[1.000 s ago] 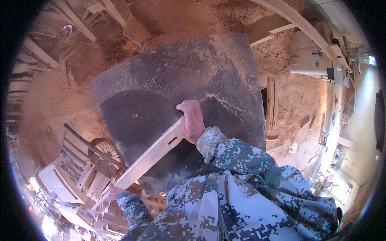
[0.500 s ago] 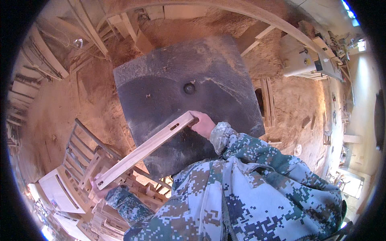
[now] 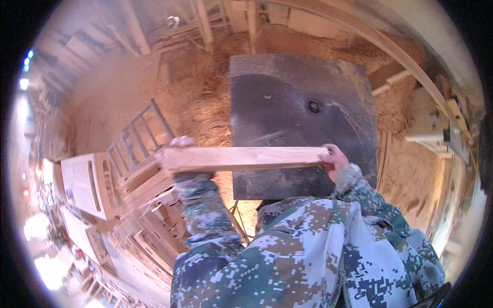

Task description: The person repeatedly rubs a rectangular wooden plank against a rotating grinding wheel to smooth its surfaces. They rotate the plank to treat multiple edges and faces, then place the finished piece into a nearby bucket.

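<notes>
A long, pale wooden board [image 3: 246,158] spans the view crosswise in front of me, held at both ends. My left hand [image 3: 175,146] is closed round its left end, over a stack of wooden pieces; motion blurs the fingers a little. At the right end my right hand [image 3: 335,160] grips the board, with the fingers on the end and near edge. The board's right part lies over a dark square machine table [image 3: 287,82], from which a round spindle [image 3: 314,106] protrudes. Whether the board touches the table I cannot tell.
On the left stands a metal rack [image 3: 134,134] beside stacked wooden pieces [image 3: 154,226] and a pale wooden panel [image 3: 82,185]. Sawdust covers the floor [image 3: 195,92]. A curved wooden beam [image 3: 395,49] arches across the far right, above a pale bench [image 3: 429,120].
The board has turned from slanting to nearly level, and its slotted face no longer shows. My left hand has risen with its end. The view has swung left, so the table appears further right.
</notes>
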A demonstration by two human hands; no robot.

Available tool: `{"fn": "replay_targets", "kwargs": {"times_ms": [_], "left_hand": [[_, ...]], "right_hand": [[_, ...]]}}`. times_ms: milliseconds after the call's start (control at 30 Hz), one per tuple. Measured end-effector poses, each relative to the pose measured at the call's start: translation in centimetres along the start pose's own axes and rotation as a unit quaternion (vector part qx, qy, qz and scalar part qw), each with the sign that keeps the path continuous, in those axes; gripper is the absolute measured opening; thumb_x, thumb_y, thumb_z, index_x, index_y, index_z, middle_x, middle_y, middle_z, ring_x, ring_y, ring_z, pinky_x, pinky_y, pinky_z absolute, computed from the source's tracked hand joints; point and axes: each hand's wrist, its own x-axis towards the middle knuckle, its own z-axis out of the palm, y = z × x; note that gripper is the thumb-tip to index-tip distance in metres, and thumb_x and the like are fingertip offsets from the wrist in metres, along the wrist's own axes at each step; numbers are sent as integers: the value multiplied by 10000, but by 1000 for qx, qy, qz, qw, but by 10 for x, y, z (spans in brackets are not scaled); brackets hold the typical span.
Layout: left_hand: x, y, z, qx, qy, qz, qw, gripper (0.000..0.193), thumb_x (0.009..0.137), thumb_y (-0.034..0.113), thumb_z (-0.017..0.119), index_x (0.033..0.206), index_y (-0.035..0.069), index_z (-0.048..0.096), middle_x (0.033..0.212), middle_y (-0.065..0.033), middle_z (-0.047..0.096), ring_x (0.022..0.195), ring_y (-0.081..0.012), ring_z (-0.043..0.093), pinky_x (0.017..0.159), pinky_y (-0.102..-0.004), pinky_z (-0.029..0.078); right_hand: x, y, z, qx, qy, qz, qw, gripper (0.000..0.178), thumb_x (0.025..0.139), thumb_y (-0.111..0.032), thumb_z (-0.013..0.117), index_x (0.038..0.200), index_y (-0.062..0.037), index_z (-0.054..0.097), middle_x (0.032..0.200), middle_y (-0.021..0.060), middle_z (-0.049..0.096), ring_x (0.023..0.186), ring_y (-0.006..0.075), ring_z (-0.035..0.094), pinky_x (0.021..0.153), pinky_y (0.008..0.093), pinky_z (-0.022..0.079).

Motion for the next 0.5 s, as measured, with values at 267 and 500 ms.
{"fn": "replay_targets", "kwargs": {"times_ms": [267, 500], "left_hand": [[-36, -139, 51, 121, 228, 110, 960, 717, 1016, 732, 481, 1375, 130, 631, 1216, -187, 696, 1110, -400, 662, 1037, -552, 544], [-28, -189, 49, 168, 165, 19, 972, 813, 975, 800, 501, 1335, 78, 606, 1133, -200, 681, 1023, -389, 658, 967, -556, 546]], "right_hand": [[-54, -9, -49, -141, -72, -96, 983, 561, 743, -71, 910, 1173, -63, 550, 1095, 60, 637, 995, 182, 654, 882, 343, 569], [-106, -5, -53, -449, -44, -306, 838, 713, 580, -70, 949, 1219, -51, 632, 1102, 107, 571, 1063, 275, 603, 974, 386, 498]]}}
